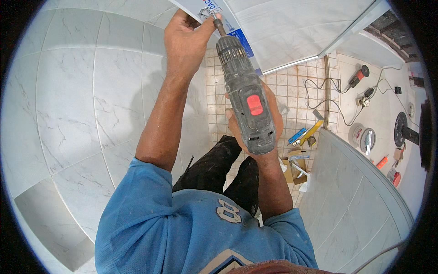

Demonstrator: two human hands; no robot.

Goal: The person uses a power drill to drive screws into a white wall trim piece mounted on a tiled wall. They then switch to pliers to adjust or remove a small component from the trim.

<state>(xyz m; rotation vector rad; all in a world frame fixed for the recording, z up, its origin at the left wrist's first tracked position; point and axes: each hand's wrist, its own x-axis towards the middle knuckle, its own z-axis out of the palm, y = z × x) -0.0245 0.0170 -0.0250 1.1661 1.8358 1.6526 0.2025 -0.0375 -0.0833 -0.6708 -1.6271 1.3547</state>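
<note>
r. hand [269, 102] wrapped round drill [242, 82] (grip mostly hidden), bit [220, 28] up at white strip [243, 42] w/ blue print; l. hand [186, 43] curled by bit tip, can't tell what it's pinching.

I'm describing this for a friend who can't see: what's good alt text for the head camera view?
A person's right hand holds a drill, its bit at the edge of a white panel, close to the left hand. Pale marbled tiles fill the left side; a grinder lies on the floor at right.
</note>
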